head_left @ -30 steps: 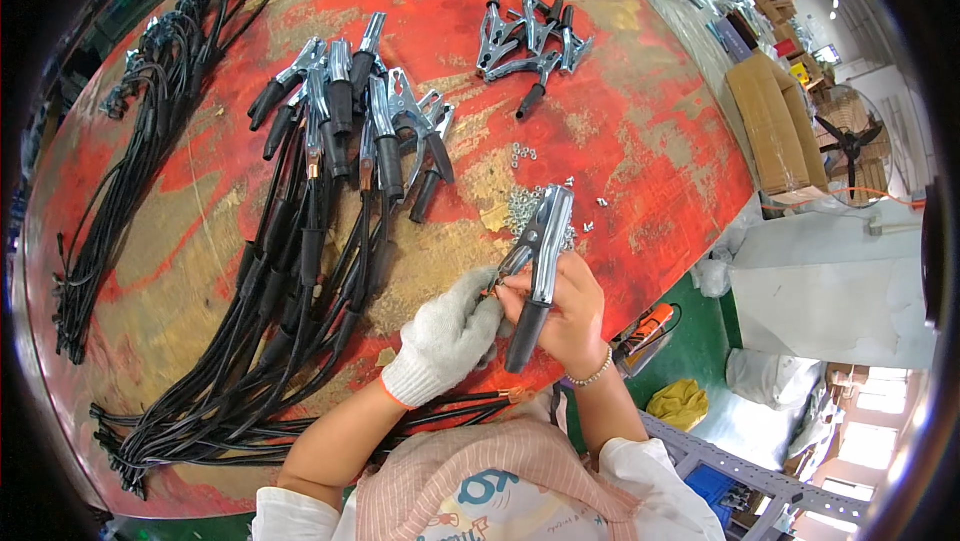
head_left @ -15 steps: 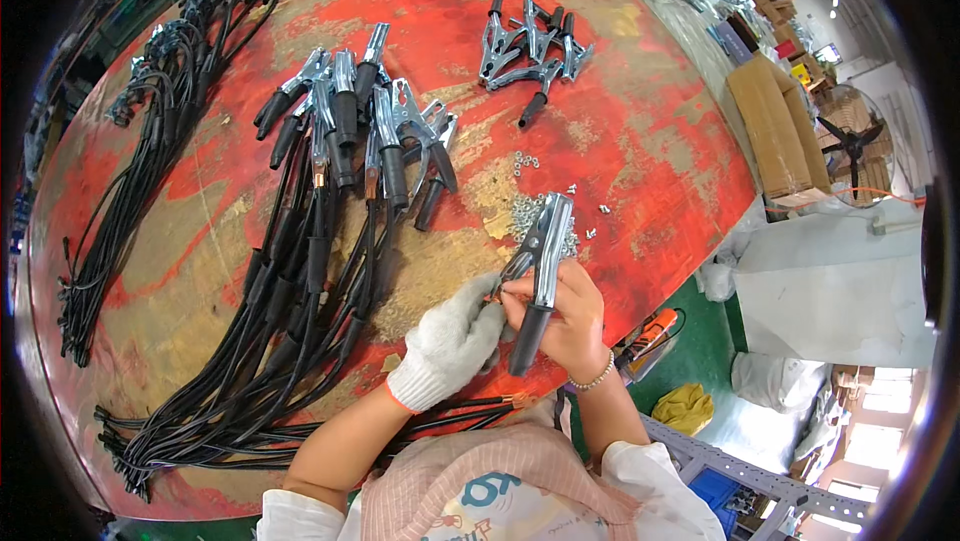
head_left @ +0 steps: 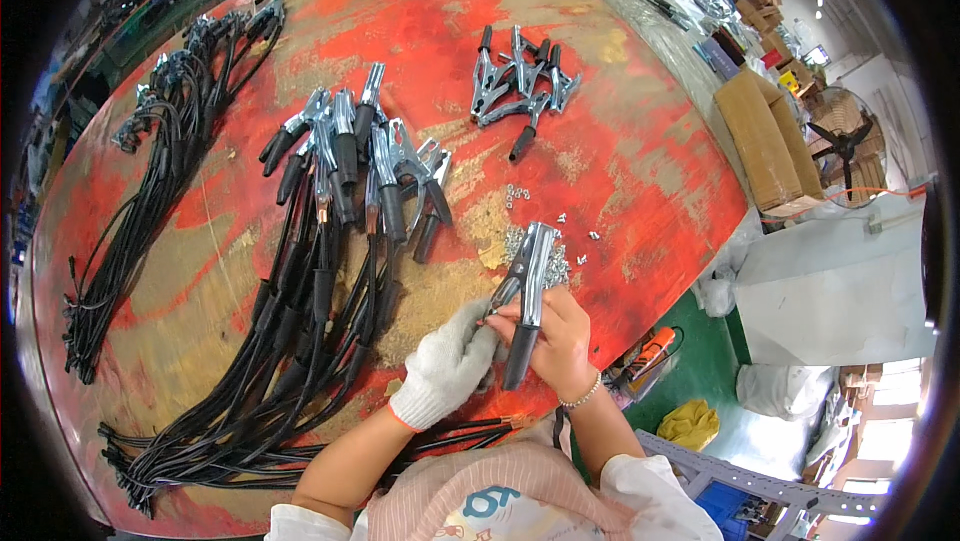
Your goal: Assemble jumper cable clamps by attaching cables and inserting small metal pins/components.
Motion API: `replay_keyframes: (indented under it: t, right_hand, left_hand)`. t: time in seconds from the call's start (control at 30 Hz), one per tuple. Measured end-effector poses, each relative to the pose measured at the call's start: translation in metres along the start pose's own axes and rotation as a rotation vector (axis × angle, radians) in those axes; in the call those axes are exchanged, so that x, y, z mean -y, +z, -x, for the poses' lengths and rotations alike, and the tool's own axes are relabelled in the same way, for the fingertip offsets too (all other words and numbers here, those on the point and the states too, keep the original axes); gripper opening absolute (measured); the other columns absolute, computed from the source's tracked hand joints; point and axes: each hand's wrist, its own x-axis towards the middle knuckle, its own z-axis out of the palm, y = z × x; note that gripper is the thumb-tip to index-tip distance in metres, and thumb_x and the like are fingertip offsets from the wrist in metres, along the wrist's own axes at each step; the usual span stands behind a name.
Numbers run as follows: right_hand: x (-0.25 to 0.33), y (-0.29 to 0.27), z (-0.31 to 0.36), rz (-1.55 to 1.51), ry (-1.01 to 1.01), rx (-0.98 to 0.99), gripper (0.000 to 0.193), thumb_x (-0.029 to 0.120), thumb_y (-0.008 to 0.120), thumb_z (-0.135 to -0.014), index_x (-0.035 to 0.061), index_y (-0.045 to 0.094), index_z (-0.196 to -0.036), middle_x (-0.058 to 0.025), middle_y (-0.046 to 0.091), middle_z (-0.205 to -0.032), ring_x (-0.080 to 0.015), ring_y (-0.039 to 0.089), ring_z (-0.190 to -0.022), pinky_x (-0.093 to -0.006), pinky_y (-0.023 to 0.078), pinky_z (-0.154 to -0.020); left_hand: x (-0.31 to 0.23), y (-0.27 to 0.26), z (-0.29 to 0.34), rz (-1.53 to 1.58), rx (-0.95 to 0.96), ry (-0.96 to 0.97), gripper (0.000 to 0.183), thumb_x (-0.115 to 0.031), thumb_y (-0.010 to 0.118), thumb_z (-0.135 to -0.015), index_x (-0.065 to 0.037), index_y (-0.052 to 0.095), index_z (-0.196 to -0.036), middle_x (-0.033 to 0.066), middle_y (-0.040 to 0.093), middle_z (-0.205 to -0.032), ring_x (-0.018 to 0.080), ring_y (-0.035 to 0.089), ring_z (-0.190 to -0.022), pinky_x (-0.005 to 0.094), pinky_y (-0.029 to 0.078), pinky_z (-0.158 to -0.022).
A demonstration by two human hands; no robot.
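A metal spring clamp (head_left: 537, 271) with a black handle sleeve stands jaws-up between my hands, above the near part of the table. My left hand (head_left: 438, 371), in a white knitted glove, is closed on the clamp's left handle; its fingertips are partly hidden. My bare right hand (head_left: 562, 343) pinches the same clamp near that handle, with the sleeved handle passing in front of its fingers. Whatever small part may sit between the fingertips is too small to make out. Just behind the clamp lies a pile of small metal nuts and screws (head_left: 562, 269).
Several loose clamps (head_left: 522, 86) lie farther back. On the left are black cables (head_left: 290, 301) with clamps attached, and another cable bundle (head_left: 160, 196) beyond. Bare-ended cables (head_left: 460, 433) run along the near edge. A cardboard box (head_left: 765, 146) and a fan (head_left: 845, 141) stand at the right.
The view has tilted, so the table's things appear lower in the picture. Both hands keep hold of the clamp, which leans slightly differently and sits a little farther left in view.
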Motion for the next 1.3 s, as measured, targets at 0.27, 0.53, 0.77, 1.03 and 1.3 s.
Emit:
replay_keyframes:
  t: [0.27,0.53,0.77,1.03,1.3]
  right_hand:
    - [0.0,-0.001,-0.002,-0.005,-0.018,0.006,0.025,0.008,0.085,-0.066,0.0074,0.073,-0.088,-0.0073,0.063,-0.08,-0.023,0.059,-0.071,-0.0327,0.049,-0.062]
    - [0.002,0.0,-0.001,-0.024,-0.065,-0.016,0.025,0.009,0.082,-0.067,0.01,0.073,-0.09,-0.0039,0.061,-0.079,-0.0217,0.057,-0.07,-0.0323,0.047,-0.059]
    - [-0.011,-0.008,0.012,-0.021,-0.108,0.071,0.035,0.005,0.081,-0.065,0.0074,0.074,-0.098,-0.0069,0.061,-0.092,-0.0216,0.058,-0.077,-0.0317,0.048,-0.065]
    - [-0.007,-0.01,0.001,0.005,-0.12,0.076,0.034,0.004,0.075,-0.06,0.0107,0.072,-0.094,-0.0034,0.06,-0.085,-0.0227,0.056,-0.07,-0.0334,0.048,-0.059]
    - [-0.018,-0.01,0.008,-0.008,-0.162,0.074,0.043,0.006,0.081,-0.064,0.0116,0.074,-0.105,-0.0036,0.061,-0.083,-0.0199,0.055,-0.069,-0.0296,0.045,-0.057]
  left_hand:
    - [0.001,-0.001,0.0,-0.072,-0.036,0.024,0.033,-0.015,0.052,-0.094,-0.002,0.053,-0.124,0.0099,0.066,-0.074,0.0169,0.065,-0.059,0.0314,0.052,-0.057]
    - [-0.002,0.0,0.002,-0.075,-0.049,-0.027,0.034,-0.015,0.051,-0.093,-0.002,0.053,-0.125,0.0081,0.067,-0.073,0.0144,0.064,-0.058,0.0304,0.052,-0.055]
    - [-0.013,-0.003,0.0,-0.005,-0.031,-0.104,0.032,-0.01,0.052,-0.093,0.002,0.055,-0.122,0.0098,0.064,-0.081,0.0102,0.058,-0.071,0.0273,0.049,-0.064]
    - [-0.009,-0.004,0.0,-0.006,-0.013,-0.054,0.033,-0.012,0.049,-0.094,-0.001,0.053,-0.124,0.0064,0.066,-0.075,0.0116,0.061,-0.061,0.0276,0.051,-0.058]
    - [-0.012,-0.006,-0.001,0.009,-0.027,0.0,0.032,-0.012,0.048,-0.094,0.0,0.052,-0.124,0.0073,0.066,-0.073,0.0121,0.061,-0.056,0.0278,0.051,-0.055]
